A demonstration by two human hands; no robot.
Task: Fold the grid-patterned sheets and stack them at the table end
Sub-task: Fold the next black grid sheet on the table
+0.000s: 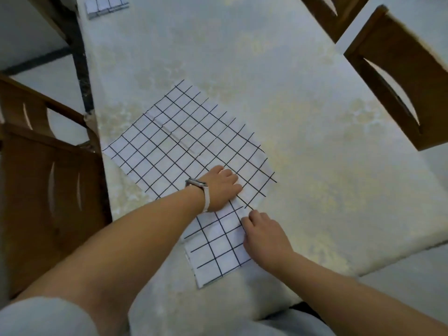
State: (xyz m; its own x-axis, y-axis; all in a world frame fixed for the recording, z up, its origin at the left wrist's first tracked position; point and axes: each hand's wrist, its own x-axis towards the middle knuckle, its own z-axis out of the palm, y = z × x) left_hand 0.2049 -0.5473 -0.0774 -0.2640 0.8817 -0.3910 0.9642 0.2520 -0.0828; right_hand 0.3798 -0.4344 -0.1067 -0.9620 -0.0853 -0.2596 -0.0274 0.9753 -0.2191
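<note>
Pressing down with left hand [223, 187], fingers together and flat, on grid-patterned sheet [169, 132] spread across near half of table [291, 105]. Pinching its folded-over near flap with right hand [265, 236], fingers curled. At far left corner, stack of folded sheets [106, 4].

One table [291, 69] carries one spread sheet [174, 132], one smaller grid piece [218, 248] at its near edge and one stack [106, 4] at its far left corner. Two hands: left hand [221, 187], right hand [265, 236]. One watch [197, 184]. By the right edge stand two chairs, a near chair [400, 88] and a far chair [332, 13]; by the left edge are at least two left chairs [48, 190].
</note>
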